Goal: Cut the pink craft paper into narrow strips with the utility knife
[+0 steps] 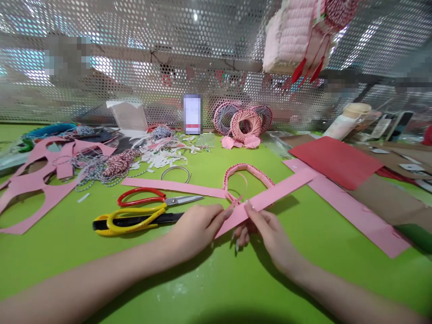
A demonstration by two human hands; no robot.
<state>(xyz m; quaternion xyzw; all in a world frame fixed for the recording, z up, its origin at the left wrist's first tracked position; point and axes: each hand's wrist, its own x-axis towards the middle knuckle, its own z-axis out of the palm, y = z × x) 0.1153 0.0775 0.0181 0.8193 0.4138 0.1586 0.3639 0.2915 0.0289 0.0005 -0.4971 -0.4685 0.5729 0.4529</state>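
A long pink paper strip slants up to the right above the table, held near its lower end by both hands. My left hand is closed on that end, with a thin pink sliver showing by the thumb. Close beside it, my right hand pinches the strip between thumb and fingers. Behind the strip lies a pink band loop with a red patterned edge, partly hidden. Another pink strip stretches left from it. Left of my left hand are scissors with red and yellow handles, over a black-and-yellow cutter.
Pink cut-out paper, twisted cords and white scraps cover the left. A metal ring lies mid-table. Woven rings and a phone stand by the perforated screen. Red sheets and a wide pink strip lie right.
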